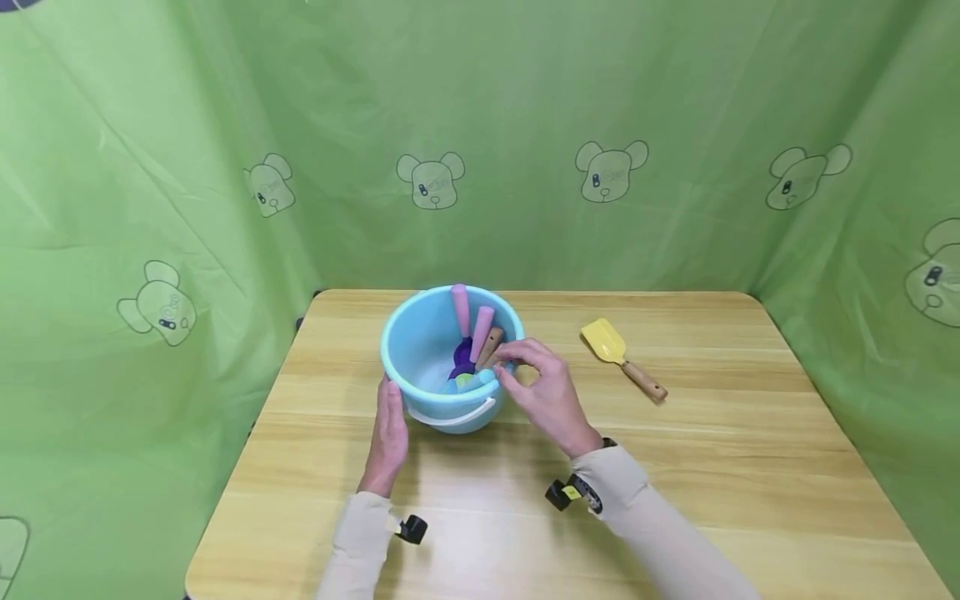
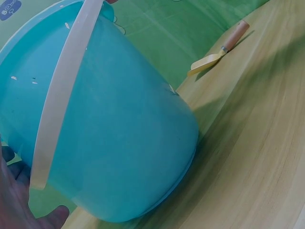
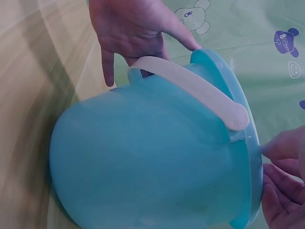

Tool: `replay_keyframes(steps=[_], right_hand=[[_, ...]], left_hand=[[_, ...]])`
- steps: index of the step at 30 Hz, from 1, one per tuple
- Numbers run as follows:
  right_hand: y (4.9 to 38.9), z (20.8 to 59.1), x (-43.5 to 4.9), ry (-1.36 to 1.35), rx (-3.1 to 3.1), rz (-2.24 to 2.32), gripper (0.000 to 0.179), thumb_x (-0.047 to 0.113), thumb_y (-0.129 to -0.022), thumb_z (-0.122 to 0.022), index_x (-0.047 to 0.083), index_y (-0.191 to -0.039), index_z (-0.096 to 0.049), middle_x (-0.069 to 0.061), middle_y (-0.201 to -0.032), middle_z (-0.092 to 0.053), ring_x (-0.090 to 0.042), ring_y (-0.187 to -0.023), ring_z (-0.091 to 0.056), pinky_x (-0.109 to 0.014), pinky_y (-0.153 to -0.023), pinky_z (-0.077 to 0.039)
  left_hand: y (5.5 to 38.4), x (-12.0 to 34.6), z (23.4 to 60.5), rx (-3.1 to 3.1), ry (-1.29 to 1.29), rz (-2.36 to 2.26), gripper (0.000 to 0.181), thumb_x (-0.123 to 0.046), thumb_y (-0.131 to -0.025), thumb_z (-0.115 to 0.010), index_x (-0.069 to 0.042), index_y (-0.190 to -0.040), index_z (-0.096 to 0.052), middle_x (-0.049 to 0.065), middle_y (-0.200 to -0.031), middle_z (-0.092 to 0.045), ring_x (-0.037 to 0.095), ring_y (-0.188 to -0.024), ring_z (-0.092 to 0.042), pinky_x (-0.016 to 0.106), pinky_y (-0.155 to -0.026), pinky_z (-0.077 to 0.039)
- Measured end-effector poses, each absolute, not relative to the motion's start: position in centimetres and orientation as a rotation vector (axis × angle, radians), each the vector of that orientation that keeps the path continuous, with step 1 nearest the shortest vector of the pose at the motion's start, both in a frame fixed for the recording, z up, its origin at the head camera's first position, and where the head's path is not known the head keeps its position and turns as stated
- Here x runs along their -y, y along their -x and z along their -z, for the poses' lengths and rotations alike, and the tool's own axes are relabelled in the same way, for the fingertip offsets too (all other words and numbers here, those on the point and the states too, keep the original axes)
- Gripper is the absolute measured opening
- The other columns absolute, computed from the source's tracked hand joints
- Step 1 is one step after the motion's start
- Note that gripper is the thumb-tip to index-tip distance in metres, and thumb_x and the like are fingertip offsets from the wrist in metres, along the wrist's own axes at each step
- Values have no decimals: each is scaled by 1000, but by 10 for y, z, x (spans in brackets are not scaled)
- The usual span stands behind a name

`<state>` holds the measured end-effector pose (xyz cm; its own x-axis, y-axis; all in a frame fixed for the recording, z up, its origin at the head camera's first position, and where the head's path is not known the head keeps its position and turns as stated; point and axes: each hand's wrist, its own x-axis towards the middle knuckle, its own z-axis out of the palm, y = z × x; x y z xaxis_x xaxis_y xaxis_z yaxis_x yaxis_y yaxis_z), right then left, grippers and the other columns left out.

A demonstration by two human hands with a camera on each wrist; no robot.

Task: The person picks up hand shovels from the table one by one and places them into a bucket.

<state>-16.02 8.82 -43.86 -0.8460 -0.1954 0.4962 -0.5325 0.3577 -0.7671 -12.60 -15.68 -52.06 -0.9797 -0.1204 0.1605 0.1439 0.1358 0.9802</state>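
A light-blue bucket (image 1: 450,398) with a white handle (image 1: 456,419) stands on the table. Inside it lean pink handles (image 1: 482,329), a brown wooden handle (image 1: 491,343), a light-blue handle (image 1: 486,377) and purple pieces (image 1: 462,357). My left hand (image 1: 388,433) lies against the bucket's left side, fingers extended; the right wrist view shows this left hand (image 3: 133,28) with its fingers spread. My right hand (image 1: 543,387) is at the right rim, fingers bent, thumb and forefinger tips near the brown and light-blue handles. I cannot tell whether it pinches one.
On the table (image 1: 712,500), right of the bucket, lies a toy shovel (image 1: 604,340) with a yellow scoop and wooden handle. A green curtain (image 1: 517,83) with printed bear faces hangs behind and along both sides.
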Motion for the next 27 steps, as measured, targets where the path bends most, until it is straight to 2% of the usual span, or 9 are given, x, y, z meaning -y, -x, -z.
replay_keyframes(steps=[4, 7, 11, 14, 16, 19, 21, 23, 27], right_hand=[[156, 443, -97, -620, 2237, -1606, 21, 4, -93, -75, 2, -114, -74, -12, -121, -73, -15, -108, -69, -19, -102, -55], [155, 451, -110, -576, 2169, -1696, 20, 2, -94, -73, -1, -113, -74, -16, -123, -71, -9, -110, -67, -19, -102, -55], [160, 472, -139, -429, 2176, -1707, 18, 4, -95, -73, -3, -111, -74, -20, -118, -73, -1, -104, -66, -15, -93, -57], [163, 491, -172, -222, 2249, -1637, 18, 5, -94, -74, -4, -110, -75, -23, -115, -73, 4, -94, -65, -10, -83, -56], [163, 503, -196, -54, 2304, -1576, 18, 6, -94, -74, -3, -110, -75, -22, -121, -73, 6, -90, -63, -8, -77, -55], [162, 518, -228, 188, 2361, -1519, 20, 12, -96, -73, 0, -112, -75, -17, -121, -73, 5, -89, -61, -9, -75, -52], [160, 527, -248, 318, 2385, -1498, 23, 16, -97, -72, 1, -115, -75, -12, -119, -74, 3, -88, -61, -11, -73, -53], [157, 533, -265, 425, 2401, -1464, 26, 19, -97, -72, 3, -116, -75, -9, -109, -74, 2, -85, -61, -12, -71, -52], [148, 541, -295, 570, 2436, -1413, 31, 22, -96, -73, 2, -119, -73, -9, -110, -73, 6, -80, -60, -11, -67, -53]], left_hand=[[126, 154, 520, 2197, 49, 1950, 58, -50, -112, -14, -32, -167, -10, 5, -173, -21, 32, -161, -18, 71, -127, -9], [125, 153, 519, 2207, 31, 1964, 58, -54, -111, -15, -36, -167, -11, 4, -173, -21, 32, -161, -18, 72, -127, -10], [124, 155, 519, 2208, 7, 1976, 59, -56, -111, -15, -38, -166, -12, 4, -172, -23, 32, -161, -20, 74, -126, -11], [123, 155, 521, 2210, 20, 1978, 60, -54, -111, -15, -33, -167, -11, 7, -172, -23, 34, -160, -21, 74, -125, -11], [122, 156, 521, 2217, 31, 1975, 60, -53, -112, -15, -32, -167, -10, 8, -172, -23, 35, -160, -21, 73, -126, -12], [122, 160, 517, 2209, 38, 1956, 59, -50, -112, -15, -31, -167, -11, 9, -172, -22, 36, -160, -20, 71, -127, -11], [121, 162, 515, 2201, 26, 1948, 58, -51, -112, -16, -33, -167, -11, 7, -172, -22, 34, -160, -20, 71, -128, -10], [121, 162, 513, 2208, 14, 1950, 57, -52, -112, -16, -36, -166, -11, 5, -173, -22, 32, -161, -18, 70, -128, -8], [120, 159, 514, 2226, 19, 1967, 58, -52, -112, -16, -35, -167, -9, 6, -173, -21, 31, -161, -18, 66, -130, -9]])
